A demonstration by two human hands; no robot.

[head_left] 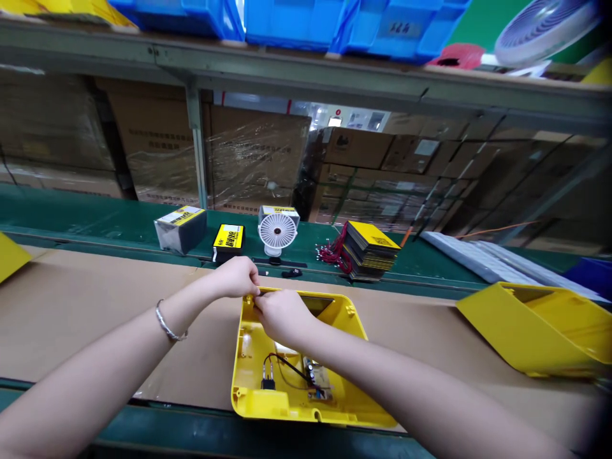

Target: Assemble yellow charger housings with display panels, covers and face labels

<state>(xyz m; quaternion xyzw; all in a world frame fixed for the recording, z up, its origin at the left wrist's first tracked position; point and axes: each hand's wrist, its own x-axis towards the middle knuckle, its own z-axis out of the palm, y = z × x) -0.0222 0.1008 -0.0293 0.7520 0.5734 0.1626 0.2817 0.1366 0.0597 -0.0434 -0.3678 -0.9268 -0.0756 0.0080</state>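
Note:
A yellow plastic housing [268,403] lies open side up on the brown board. Inside it are a small circuit board [318,379], a black socket [268,384] and dark wires. At the housing's far left corner, my left hand [239,276] has its fingers pinched together over the rim; what they hold is too small to tell. My right hand [285,315] touches the same corner from inside, its fingers curled and their tips hidden. The two hands nearly meet. Near the far inner wall a dark strip [318,304] shows behind my right hand.
Beyond the housing stand a small white fan [277,232], boxes with yellow labels [182,228], a stack of yellow-topped plates [370,248] and red wires [335,252]. Another yellow housing [535,331] lies right. Blue bins [291,22] sit on the shelf above.

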